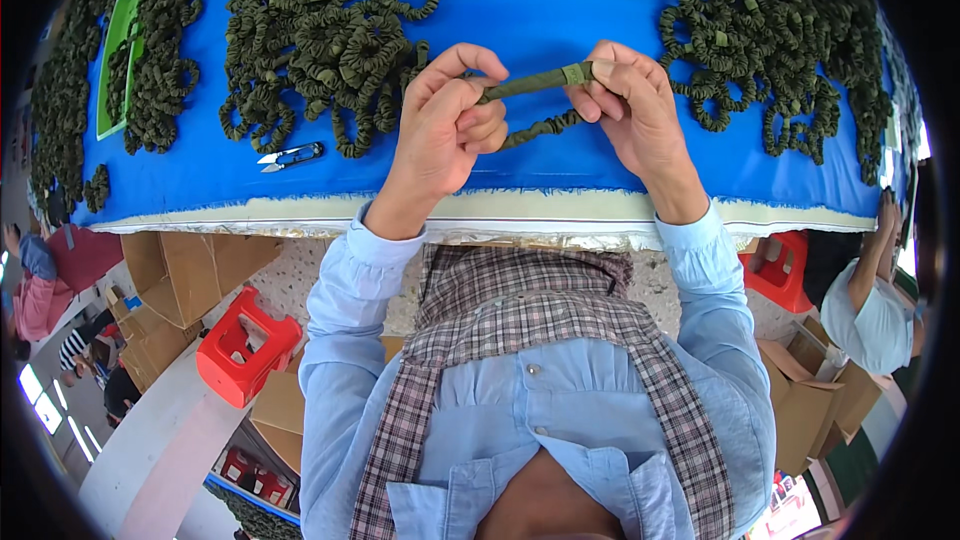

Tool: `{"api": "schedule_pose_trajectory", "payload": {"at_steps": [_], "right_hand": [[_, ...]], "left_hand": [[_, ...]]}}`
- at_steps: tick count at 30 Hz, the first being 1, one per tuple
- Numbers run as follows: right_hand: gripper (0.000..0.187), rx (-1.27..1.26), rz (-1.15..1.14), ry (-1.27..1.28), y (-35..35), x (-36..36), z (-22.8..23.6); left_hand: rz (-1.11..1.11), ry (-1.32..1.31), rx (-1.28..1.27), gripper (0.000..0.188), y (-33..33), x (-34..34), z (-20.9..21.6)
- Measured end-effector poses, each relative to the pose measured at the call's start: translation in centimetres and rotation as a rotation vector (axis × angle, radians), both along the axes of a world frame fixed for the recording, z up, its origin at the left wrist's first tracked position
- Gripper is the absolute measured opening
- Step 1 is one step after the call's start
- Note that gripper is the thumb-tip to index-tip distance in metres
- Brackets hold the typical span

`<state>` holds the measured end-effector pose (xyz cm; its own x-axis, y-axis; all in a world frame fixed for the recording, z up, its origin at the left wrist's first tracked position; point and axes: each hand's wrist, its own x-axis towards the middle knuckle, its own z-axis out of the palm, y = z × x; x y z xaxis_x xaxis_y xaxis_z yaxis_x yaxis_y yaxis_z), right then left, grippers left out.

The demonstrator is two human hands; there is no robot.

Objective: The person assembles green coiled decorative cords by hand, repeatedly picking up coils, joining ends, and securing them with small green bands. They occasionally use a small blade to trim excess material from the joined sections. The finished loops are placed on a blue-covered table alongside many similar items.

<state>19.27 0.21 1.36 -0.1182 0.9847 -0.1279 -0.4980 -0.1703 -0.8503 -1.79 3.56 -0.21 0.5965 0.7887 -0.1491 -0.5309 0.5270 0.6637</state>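
Note:
Stretched between my two hands is a dark green gathered fabric elastic loop (535, 83). Its upper stretch is pulled straight and smooth, while the lower stretch stays crinkled. My left hand (438, 125) pinches one end, fingers curled round it. At the other end, by a flat joined patch, the thumb and fingers of my right hand (640, 105) grip the loop. Both hands are above the blue cloth (560, 155) near the table's front edge. A pair of thread snips (292, 156) lies to the left of my left hand.
Heaps of similar green loops lie at the left (320, 30) and right (770, 30). A green tray (108, 105) with loops stands far left. Below the table are a red stool (245, 345) and cardboard boxes (195, 275). Other people are at both sides.

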Motion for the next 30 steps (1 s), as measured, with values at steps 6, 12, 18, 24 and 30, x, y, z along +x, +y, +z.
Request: {"api": "schedule_pose_trajectory", "payload": {"at_steps": [6,12,18,24,30], "right_hand": [[0.018,-0.046,0.012,-0.11,-0.4,-0.9,-0.4],[0.019,-0.013,0.031,-0.311,-0.6,-1.0,-0.4],[0.019,0.02,-0.011,-0.335,-0.7,-0.9,-0.1],[0.018,0.004,-0.109,-0.122,-0.3,0.0,0.6],[0.022,0.023,-0.013,-0.187,-0.1,1.1,0.7]], "left_hand": [[0.05,0.485,0.299,0.023,-0.5,1.5,1.8],[0.236,0.717,0.658,0.017,-1.0,3.2,1.1],[0.259,0.692,0.622,0.01,-1.0,3.2,1.5],[0.241,0.724,0.475,0.006,-0.6,1.8,2.1],[0.152,0.579,0.388,0.004,-0.1,1.3,2.0]]}}
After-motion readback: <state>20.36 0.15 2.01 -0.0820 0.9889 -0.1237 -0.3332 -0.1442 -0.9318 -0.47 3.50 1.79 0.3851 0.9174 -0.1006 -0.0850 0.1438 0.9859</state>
